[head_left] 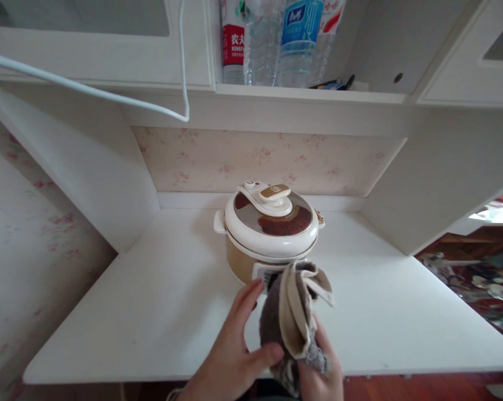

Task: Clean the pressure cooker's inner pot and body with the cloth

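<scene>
A folded grey-brown cloth (272, 317) with beige edging is bunched up in front of me. My right hand (321, 370) is closed around its lower right side. At the cloth's left is my left hand (238, 348), fingers stretched out and thumb apart. The thumb tip overlaps the cloth's edge; I cannot tell whether it presses on it. Just beyond both hands stands a white and gold electric pressure cooker (272, 228) with its lid on. The cloth and my left fingers partly hide the cooker's front panel.
The cooker stands on a white desktop (159, 323) between two side panels. Several plastic bottles (299, 44) are on the shelf above. A white cable (109, 96) hangs at the upper left. Cluttered items (480, 278) show beyond the desk's right side.
</scene>
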### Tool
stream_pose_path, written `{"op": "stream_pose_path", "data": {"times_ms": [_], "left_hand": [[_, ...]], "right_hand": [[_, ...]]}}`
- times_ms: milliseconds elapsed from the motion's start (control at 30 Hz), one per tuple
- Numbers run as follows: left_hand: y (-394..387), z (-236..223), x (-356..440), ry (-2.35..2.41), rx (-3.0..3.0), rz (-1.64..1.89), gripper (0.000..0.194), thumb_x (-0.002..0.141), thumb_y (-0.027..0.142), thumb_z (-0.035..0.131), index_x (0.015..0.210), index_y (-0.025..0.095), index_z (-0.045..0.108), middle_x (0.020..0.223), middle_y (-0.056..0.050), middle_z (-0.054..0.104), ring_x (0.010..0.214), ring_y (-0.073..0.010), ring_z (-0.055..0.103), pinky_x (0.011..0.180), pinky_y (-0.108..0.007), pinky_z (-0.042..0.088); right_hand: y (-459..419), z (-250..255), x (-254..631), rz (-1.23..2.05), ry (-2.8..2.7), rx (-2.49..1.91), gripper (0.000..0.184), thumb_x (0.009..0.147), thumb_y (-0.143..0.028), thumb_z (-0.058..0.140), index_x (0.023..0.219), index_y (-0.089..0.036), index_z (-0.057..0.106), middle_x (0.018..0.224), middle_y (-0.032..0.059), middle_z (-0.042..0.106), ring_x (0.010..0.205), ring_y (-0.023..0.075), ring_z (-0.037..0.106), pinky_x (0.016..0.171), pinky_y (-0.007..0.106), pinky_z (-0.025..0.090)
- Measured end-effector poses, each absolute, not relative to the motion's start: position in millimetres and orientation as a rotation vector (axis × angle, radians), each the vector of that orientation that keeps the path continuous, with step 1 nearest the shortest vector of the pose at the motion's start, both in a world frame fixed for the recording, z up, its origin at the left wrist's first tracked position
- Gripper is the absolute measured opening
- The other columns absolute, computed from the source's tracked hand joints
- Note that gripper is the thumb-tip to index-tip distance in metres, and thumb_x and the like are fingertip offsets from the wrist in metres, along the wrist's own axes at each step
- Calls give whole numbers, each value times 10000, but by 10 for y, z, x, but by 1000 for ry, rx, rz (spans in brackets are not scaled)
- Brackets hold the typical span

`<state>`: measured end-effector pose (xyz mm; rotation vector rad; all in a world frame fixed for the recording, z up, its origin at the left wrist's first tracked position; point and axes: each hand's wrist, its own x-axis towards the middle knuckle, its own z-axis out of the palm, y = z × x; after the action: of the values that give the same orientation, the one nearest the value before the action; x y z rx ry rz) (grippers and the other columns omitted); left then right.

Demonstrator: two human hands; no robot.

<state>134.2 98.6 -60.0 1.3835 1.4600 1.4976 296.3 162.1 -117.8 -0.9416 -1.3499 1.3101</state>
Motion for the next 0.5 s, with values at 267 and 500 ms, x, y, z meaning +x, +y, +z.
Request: {"op": "stream_pose_path", "data": {"times_ms": [267,500], "left_hand": [[940,-962,1196,1442,647,1757,582,708,374,753,1231,181,587,1227,-120,632,1115,-296,597,969,-384,469],[854,-1183,779,1657,163,2078,448,734,448,710,1086,200,584,972,-43,700,867,-235,670,739,-325,531]], "right_hand": [[1706,-680,2492,2484,-1063,-315,645,767,-491,666,1355,-263,528,1458,35,432,1389,268,307,1131,410,241],[1903,-980,2871,2538,-1532,-412,473,861,-428,632,1307,-281,575,1478,68,402,1311,274,431,1089,438,306]]}}
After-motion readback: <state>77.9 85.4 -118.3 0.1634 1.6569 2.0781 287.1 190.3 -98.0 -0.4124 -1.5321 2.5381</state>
